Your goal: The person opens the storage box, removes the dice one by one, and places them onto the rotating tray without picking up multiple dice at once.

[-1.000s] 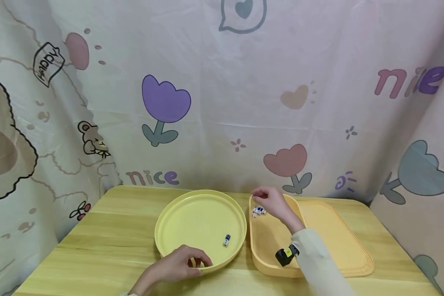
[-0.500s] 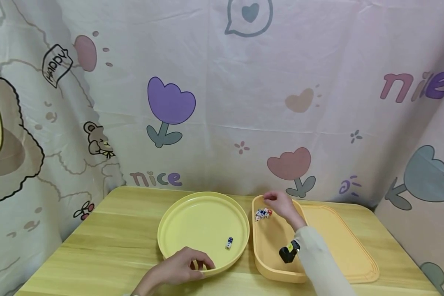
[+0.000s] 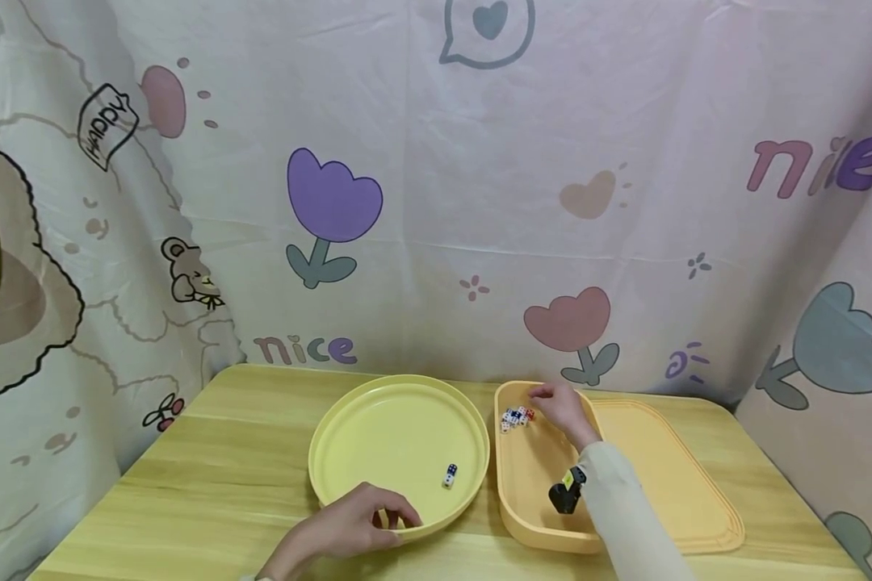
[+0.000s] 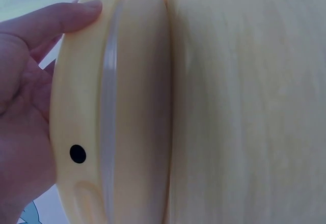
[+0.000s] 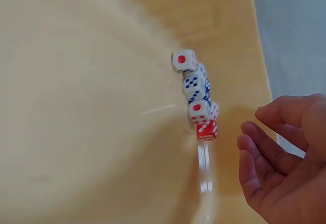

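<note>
My left hand holds the near rim of a round yellow tray; in the left wrist view the thumb lies along the tray's outer wall and the other fingers are behind it. A blue die and a white die sit together on the tray's right part. Over the far end of an oblong orange box, my right hand hovers with loosely bent fingers and nothing between them. Left of its fingertips is a cluster of white and blue dice, with a red die at the near-hand end.
A flat orange lid or tray lies to the right of the box, partly behind my right sleeve. The wooden table extends to the left. A printed curtain hangs close behind the table's far edge.
My right hand has drawn rightward off the dice cluster, where a red die now shows that was not visible one second ago. The left hand keeps its hold on the tray rim.
</note>
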The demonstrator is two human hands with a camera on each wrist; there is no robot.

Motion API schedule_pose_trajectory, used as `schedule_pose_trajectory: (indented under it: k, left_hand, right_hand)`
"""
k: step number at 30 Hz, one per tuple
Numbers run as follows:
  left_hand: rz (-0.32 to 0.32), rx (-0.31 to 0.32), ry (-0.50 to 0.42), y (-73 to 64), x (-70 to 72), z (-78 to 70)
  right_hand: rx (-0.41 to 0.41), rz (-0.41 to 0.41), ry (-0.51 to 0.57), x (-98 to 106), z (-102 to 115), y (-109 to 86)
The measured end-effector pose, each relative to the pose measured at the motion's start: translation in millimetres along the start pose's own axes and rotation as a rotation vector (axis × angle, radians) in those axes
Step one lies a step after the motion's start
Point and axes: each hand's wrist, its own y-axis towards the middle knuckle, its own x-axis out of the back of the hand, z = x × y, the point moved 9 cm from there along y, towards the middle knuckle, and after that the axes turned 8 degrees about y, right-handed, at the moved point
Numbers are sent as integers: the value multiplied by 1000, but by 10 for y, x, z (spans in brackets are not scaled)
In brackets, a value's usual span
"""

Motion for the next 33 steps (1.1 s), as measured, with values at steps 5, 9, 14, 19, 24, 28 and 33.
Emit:
schedule_pose_trajectory:
  k: [5,9,14,19,24,28,33]
  left_hand:
    - [-1,-18,5,1,13,-28]
    - [-2,-24,-2,3,15,-33]
    - [1,-10,-18,1,13,-16]
    - [0,-6,-15,5,8,-8]
    - [-5,-12,7,7,2,3]
    - [-4,-19,10,7,-5,6]
    - [-4,-19,12,4,1,0]
  right_hand:
    - [2,21,-10,-32,-107,35]
    - [-12,23,-9,-50,-206,60]
    - [-33,41,27,-98,-301,77]
    - [-82,62,101,-146,-374,62]
    - [-66,40,53,-153,-369,55]
    - [-54,31,1,-158,-349,55]
    - [-35,63,-37,-179,-336,65]
